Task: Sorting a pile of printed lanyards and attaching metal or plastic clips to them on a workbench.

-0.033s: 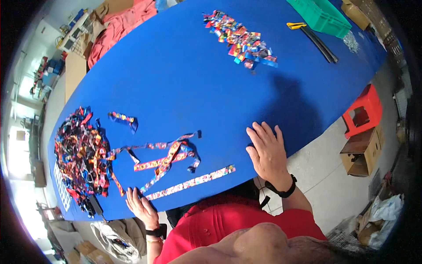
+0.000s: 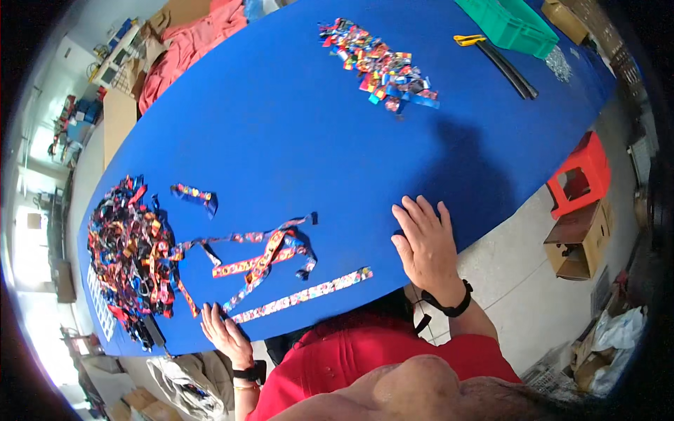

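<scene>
My right hand (image 2: 428, 249) lies flat on the blue tabletop (image 2: 295, 147) near its front edge, fingers stretched out and holding nothing. At the left, my left hand (image 2: 226, 335) rests at the table edge with its fingers extended. Its fingertips are beside the end of a long, light patterned strap (image 2: 302, 295), laid out straight along the front edge. Beyond that strap, several printed straps (image 2: 260, 264) cross one another loosely. A large tangled heap of multicoloured straps (image 2: 130, 252) stands to their left. One short folded strap (image 2: 196, 195) lies apart behind them.
A long pile of small colourful strap pieces (image 2: 382, 67) lies at the back. A yellow cutter (image 2: 468, 41), dark rods (image 2: 507, 69) and a green crate (image 2: 509, 28) are at the far right. Beside the table are a red stool (image 2: 584, 175) and a cardboard box (image 2: 579, 242).
The view has shifted very slightly. Both hands and the straps keep their places.
</scene>
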Tool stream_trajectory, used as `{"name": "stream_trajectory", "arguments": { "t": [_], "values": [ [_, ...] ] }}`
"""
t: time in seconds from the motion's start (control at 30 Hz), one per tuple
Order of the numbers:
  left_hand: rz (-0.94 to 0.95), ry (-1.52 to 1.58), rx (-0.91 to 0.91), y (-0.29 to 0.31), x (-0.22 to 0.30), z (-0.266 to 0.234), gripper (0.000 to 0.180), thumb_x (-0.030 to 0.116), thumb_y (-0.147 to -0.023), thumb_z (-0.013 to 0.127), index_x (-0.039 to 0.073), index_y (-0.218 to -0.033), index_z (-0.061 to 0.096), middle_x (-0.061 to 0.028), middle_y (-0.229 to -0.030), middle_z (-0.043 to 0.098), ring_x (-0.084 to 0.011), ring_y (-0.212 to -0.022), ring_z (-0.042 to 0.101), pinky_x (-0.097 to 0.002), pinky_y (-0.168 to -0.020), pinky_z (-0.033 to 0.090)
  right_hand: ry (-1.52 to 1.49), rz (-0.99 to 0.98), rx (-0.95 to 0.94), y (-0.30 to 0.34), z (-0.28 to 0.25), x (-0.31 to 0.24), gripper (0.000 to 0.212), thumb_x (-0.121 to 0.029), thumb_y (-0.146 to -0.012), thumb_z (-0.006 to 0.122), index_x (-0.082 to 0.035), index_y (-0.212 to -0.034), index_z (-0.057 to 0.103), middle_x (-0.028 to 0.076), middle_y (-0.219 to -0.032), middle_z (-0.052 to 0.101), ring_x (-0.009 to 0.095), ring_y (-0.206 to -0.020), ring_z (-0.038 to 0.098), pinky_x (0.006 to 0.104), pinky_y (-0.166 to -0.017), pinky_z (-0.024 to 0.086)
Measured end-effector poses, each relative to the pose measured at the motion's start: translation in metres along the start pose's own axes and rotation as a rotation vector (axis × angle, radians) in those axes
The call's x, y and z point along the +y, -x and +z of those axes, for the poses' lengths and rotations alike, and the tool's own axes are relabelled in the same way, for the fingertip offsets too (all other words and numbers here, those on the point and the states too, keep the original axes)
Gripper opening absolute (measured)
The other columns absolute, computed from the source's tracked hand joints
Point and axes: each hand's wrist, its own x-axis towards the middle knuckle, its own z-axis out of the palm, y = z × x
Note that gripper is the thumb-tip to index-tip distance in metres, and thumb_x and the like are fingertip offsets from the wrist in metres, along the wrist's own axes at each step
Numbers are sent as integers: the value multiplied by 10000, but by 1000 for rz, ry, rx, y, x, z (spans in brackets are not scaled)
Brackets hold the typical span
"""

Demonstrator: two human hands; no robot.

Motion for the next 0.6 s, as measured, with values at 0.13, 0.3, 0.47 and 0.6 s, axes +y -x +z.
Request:
{"name": "stream_trajectory", "arguments": {
  "t": [0.13,0.3,0.47,0.6],
  "values": [
    [14,1,-1,0,-1,0,501,293,-1027,366,15,-1427,483,-185,-1536,426,-363,-1456,338,-498,-1213,155,-50,59,59,0,-1,8,483,-255,-906,659,-52,-1333,557,147,-1376,550,344,-1291,497,566,-1104,331],
    [2,-8,-2,-1,-1,0,509,297,-1016,370,16,-1424,488,-191,-1533,427,-376,-1448,340,-497,-1210,173,-143,91,58,-2,-1,12,475,-257,-884,681,-39,-1297,595,150,-1357,570,334,-1293,498,564,-1105,333],
    [-17,-8,5,-1,0,1,507,276,-1000,372,11,-1417,486,-204,-1530,424,-386,-1440,345,-501,-1208,180,-198,97,57,-3,-1,15,462,-248,-885,678,-33,-1287,607,156,-1352,575,344,-1287,500,571,-1103,332],
    [-27,2,-20,-3,3,0,507,273,-995,362,11,-1411,486,-214,-1533,417,-377,-1450,342,-498,-1210,171,-199,105,50,-2,-2,16,474,-243,-868,698,-32,-1282,608,158,-1364,571,348,-1290,502,572,-1106,330]
  ]
}}
